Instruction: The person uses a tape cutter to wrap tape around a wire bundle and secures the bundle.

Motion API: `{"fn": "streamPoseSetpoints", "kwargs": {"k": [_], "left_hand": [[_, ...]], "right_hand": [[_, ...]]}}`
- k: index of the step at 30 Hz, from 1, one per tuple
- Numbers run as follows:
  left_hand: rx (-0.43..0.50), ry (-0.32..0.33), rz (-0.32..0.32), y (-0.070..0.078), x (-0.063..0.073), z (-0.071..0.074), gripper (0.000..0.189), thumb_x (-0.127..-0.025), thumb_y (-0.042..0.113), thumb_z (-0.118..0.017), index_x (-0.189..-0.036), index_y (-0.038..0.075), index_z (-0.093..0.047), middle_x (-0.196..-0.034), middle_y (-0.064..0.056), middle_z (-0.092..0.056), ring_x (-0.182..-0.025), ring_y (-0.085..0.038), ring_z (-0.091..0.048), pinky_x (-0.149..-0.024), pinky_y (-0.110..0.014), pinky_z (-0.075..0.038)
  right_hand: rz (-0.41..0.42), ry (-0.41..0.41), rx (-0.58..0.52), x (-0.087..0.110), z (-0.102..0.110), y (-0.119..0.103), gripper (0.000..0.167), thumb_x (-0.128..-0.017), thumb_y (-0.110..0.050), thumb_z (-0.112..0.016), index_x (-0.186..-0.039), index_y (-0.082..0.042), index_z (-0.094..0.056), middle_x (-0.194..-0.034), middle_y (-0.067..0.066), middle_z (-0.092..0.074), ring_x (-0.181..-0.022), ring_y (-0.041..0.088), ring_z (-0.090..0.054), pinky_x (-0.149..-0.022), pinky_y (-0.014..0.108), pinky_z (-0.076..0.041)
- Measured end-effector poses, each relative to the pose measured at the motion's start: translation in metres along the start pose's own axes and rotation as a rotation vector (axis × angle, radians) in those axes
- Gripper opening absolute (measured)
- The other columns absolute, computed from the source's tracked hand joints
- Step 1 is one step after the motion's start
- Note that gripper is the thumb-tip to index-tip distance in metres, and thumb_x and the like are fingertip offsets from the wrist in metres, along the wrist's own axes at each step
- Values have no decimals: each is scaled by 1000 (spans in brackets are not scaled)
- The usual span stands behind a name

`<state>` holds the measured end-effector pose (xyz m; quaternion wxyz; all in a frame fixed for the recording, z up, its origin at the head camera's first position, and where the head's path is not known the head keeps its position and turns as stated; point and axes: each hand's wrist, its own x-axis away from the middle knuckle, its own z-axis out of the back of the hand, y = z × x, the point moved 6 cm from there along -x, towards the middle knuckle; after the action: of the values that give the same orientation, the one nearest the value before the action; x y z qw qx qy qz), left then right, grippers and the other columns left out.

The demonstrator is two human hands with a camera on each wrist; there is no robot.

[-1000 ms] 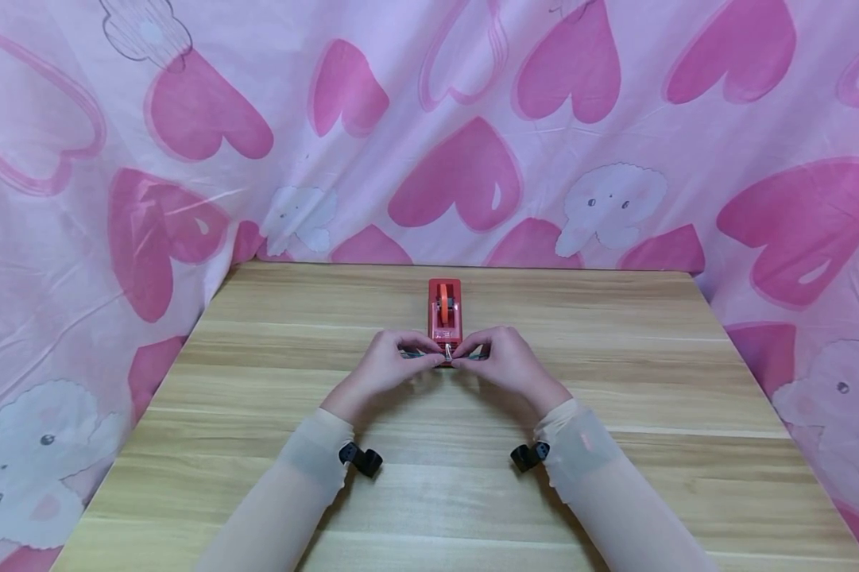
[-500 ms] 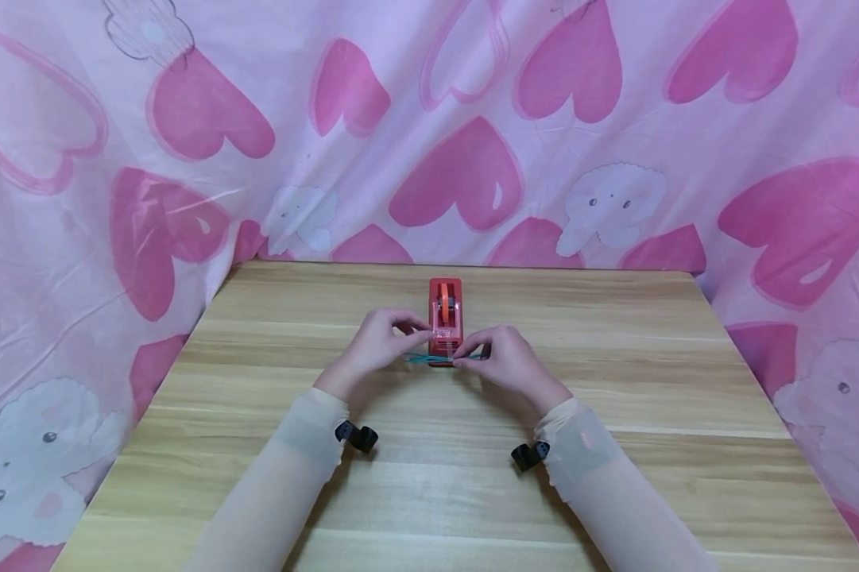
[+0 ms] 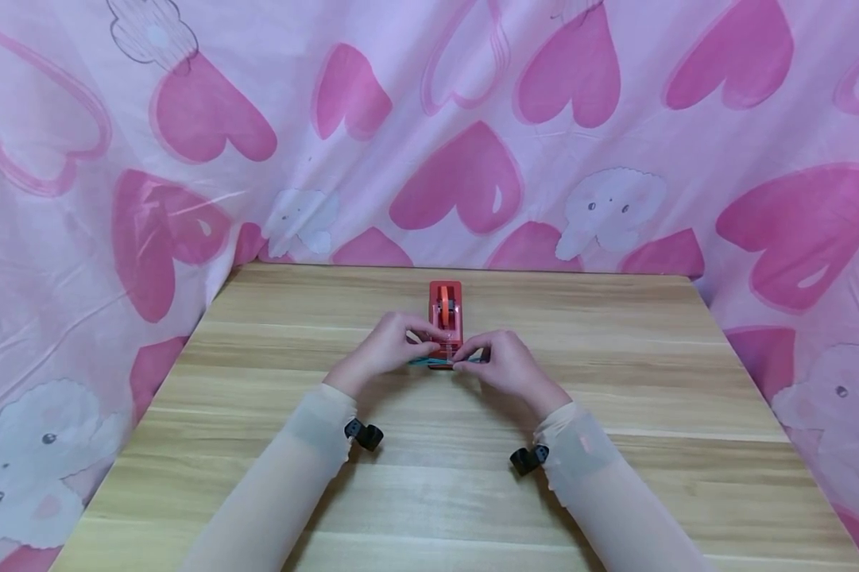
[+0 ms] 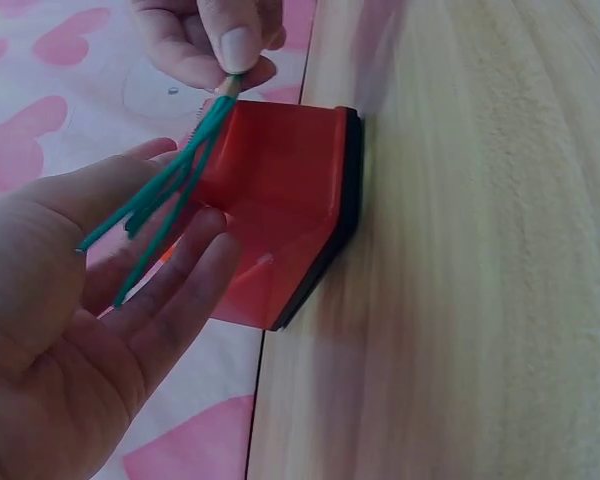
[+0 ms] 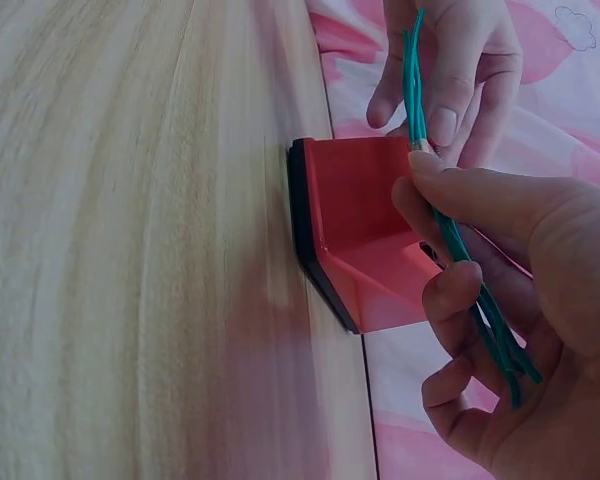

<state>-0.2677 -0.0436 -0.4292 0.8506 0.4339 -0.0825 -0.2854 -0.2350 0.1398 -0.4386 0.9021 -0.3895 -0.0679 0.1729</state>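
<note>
A bundle of thin green wires (image 5: 495, 325), with a tan band round its middle, lies crosswise at the front of a red tape dispenser (image 4: 290, 160). My right hand (image 3: 508, 365) pinches it near the band between thumb and index finger, and loose ends run across the palm. Above the other half of the bundle, my left hand (image 3: 382, 349) reaches over the dispenser's front. Its thumb and index finger stand apart near a strip of clear tape (image 3: 450, 350). In the left wrist view the green ends pass in front of its fingers (image 4: 195, 305), hiding part of them.
An orange tape roll (image 3: 444, 305) sits in the dispenser, which stands on a wood-grain table (image 3: 429, 492). Behind the table hangs a pink heart-print cloth (image 3: 357, 183). Each wrist bears a small black camera (image 3: 365, 434).
My left hand first let go of the bundle and drew back up and left, then came right again over the dispenser's front. My right hand stays almost still, pinching the bundle.
</note>
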Motion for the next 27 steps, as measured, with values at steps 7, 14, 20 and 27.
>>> {"fn": "streamPoseSetpoints", "kwargs": {"k": [7,14,20,27], "left_hand": [[-21,-10,-1,-3,2,-3,26,-95,14,-76,-120,22,-79,-110,4,-78,-93,-12,-69,-79,-28,-59],[-17,-13,16,-4,1,-3,28,-94,14,-77,-121,23,-79,-114,2,-77,-95,-13,-67,-77,-29,-57],[-11,-28,28,-4,-3,-2,27,-95,13,-76,-120,22,-79,-113,4,-78,-94,-12,-67,-77,-29,-56],[-10,-42,62,-5,-4,0,24,-94,15,-77,-117,22,-80,-103,5,-77,-84,-14,-66,-72,-26,-57]], "right_hand": [[6,14,3,1,-2,1,3,-91,-27,-81,-94,-26,-82,-104,-10,-78,-88,16,-63,-79,33,-48],[-13,62,15,1,-2,3,10,-91,-39,-80,-90,-30,-80,-98,-13,-77,-79,17,-59,-74,34,-46],[-33,107,24,-1,-2,5,14,-92,-44,-78,-88,-31,-79,-90,-11,-76,-55,15,-48,-52,28,-39],[-56,134,25,0,-3,5,14,-90,-43,-80,-88,-29,-81,-89,-12,-76,-55,13,-48,-50,27,-38]]}}
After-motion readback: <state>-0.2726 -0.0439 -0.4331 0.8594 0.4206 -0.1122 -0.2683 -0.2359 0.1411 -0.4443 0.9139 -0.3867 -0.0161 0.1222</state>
